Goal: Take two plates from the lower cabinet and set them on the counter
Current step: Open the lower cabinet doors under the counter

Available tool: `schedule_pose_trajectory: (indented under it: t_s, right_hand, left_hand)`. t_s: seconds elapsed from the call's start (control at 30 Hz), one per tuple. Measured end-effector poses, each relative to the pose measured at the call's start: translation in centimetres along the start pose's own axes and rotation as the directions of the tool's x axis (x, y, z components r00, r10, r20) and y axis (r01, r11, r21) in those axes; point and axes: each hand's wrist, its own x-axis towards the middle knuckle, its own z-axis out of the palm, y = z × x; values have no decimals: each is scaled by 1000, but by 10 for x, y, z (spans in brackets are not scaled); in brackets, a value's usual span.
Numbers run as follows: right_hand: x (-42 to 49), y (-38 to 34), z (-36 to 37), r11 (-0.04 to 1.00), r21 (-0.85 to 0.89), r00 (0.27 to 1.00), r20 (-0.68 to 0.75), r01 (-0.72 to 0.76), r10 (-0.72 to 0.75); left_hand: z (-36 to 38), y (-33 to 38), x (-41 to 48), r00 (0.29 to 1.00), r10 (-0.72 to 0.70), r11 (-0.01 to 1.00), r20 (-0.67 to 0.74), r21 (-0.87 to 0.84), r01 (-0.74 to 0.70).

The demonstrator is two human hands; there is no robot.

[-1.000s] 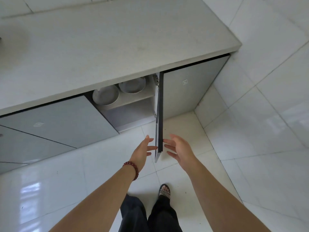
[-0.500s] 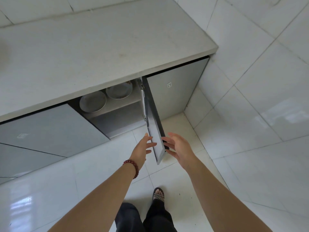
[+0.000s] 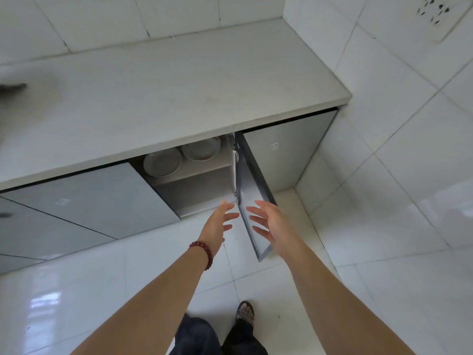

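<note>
Two grey plates lie side by side on the upper shelf of the open lower cabinet: the left plate and the right plate, its far part hidden under the counter. The cabinet door stands swung out to the right. My left hand, with a red bead bracelet on its wrist, is open just left of the door's lower edge. My right hand is open in front of the door panel. Both hands are empty and below the shelf.
Closed grey cabinet doors flank the opening at left and right. A tiled wall with a socket closes off the counter's right end. A dark blurred object lies at the counter's far left. The floor is glossy white tile.
The door has swung further open to the right. Both hands have come off its edge and spread open. The view has lifted, showing more of the counter and wall.
</note>
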Motion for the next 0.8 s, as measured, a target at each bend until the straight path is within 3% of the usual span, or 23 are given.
schedule_pose_trajectory:
  t_s: [0.4, 0.8]
  right_hand:
    - [16, -17, 59, 999, -13, 995, 92, 30, -29]
    - [62, -41, 173, 1000, 3, 992, 126, -26, 26]
  left_hand:
    - [-61, 20, 1, 995, 50, 996, -83, -69, -56]
    - [-171, 37, 47, 980, 84, 981, -180, -158, -113]
